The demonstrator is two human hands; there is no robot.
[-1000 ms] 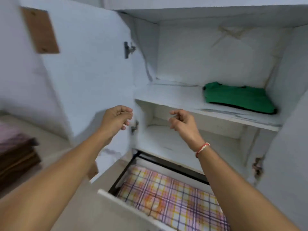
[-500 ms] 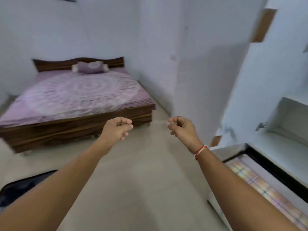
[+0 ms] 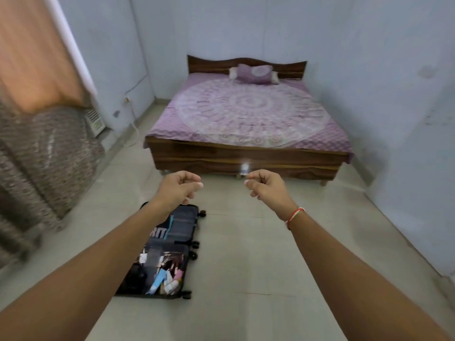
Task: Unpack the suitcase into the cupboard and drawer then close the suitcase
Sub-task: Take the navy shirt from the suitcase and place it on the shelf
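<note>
The purple-covered wooden bed (image 3: 248, 119) fills the far floor; the open black wheeled suitcase (image 3: 163, 252) lies nearer, small items inside. Left hand (image 3: 178, 190) and right hand (image 3: 267, 187) hang loosely curled, empty. Next: reach down for another item.

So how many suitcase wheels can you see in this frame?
4, all along the right edge of the open suitcase: one at the far corner, two at the middle hinge, one at the near corner. The left side is hidden by the arm.
</note>
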